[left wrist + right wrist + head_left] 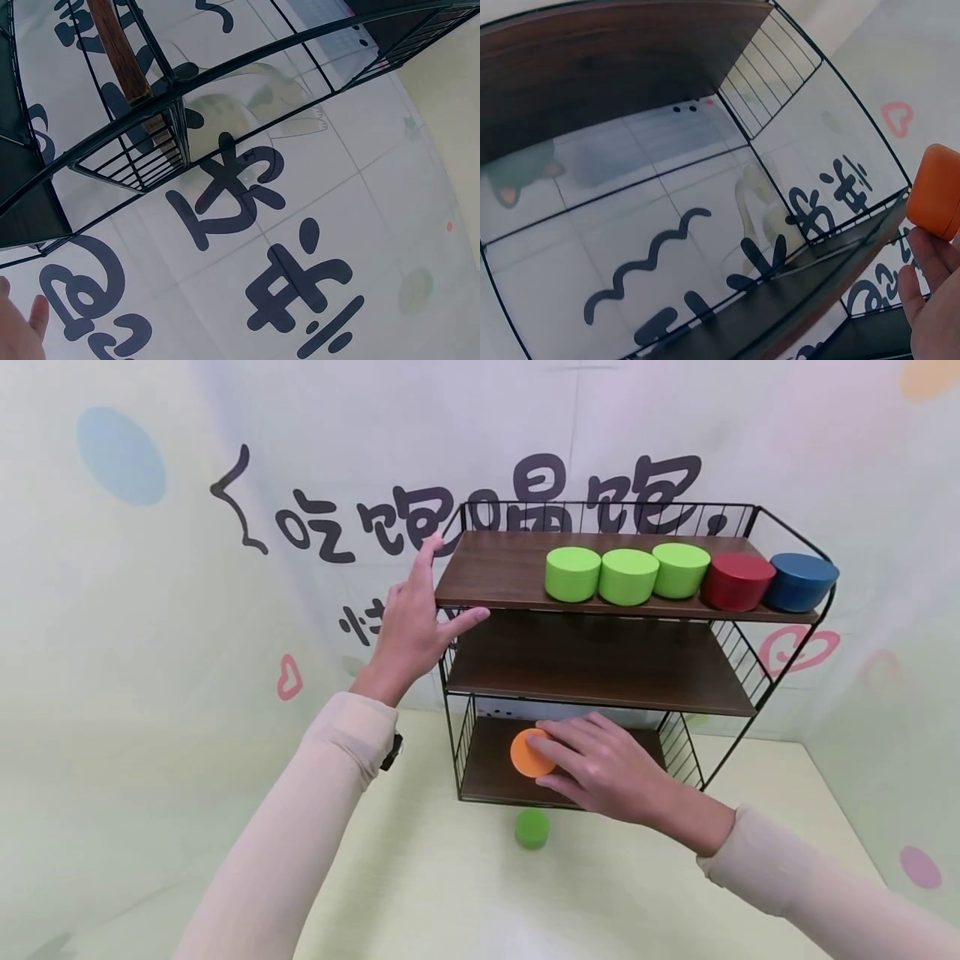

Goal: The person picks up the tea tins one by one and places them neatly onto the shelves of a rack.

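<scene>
My right hand [607,768] grips an orange round tin [531,753] in front of the bottom shelf [487,777] of a three-tier black wire rack with dark wood boards. In the right wrist view the orange tin [937,191] shows at the right edge above my fingertips. My left hand [412,622] is at the left end of the top shelf [495,560], fingers spread and thumb stretched along the front edge; whether it presses the rack, I cannot tell. Below the rack, a green tin [532,828] sits on the pale table [420,877].
On the top shelf, toward the right, stand several green tins [628,578], a red tin [738,582] and a blue tin [801,583]. The middle shelf [600,660] has a bare board. Behind the rack hangs a light wall covering [300,435] with dark lettering.
</scene>
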`<state>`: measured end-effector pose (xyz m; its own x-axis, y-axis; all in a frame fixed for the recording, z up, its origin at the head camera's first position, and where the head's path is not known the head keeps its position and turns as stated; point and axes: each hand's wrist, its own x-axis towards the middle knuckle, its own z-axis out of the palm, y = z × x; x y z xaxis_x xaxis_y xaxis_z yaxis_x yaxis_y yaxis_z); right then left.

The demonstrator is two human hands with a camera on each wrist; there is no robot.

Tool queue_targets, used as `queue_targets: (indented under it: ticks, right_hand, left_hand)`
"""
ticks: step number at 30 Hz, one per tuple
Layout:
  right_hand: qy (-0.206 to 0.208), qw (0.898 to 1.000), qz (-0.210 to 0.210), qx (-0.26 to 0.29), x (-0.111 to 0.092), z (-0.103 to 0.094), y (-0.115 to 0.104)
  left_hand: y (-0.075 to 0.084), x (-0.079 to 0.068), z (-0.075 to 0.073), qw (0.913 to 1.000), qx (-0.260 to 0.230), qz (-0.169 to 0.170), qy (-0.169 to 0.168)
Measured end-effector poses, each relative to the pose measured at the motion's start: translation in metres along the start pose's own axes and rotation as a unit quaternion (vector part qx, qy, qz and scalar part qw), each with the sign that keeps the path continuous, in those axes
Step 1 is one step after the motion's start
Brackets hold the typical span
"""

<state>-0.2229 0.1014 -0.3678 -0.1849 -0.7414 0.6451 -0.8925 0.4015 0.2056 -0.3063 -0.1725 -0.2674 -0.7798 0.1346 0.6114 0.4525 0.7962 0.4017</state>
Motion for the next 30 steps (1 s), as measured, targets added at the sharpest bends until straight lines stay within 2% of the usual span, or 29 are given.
queue_targets:
  ticks: [9, 18, 30]
  right_hand:
    - [-0.006, 1.000, -0.007, -0.004, 0.023, -0.014, 0.008]
    - [0.020, 0.999, -0.017, -0.027, 0.045, -0.032, 0.019]
    - [0.046, 0.997, -0.026, -0.054, 0.063, -0.050, 0.035]
  left_hand:
    - [-0.002, -0.002, -0.003, 1.0000, -0.006, -0.008, 0.002]
    - [-0.003, -0.001, -0.001, 1.0000, -0.007, -0.001, 0.003]
    - [0.000, -0.001, 0.000, 0.9999, -0.006, 0.008, 0.004]
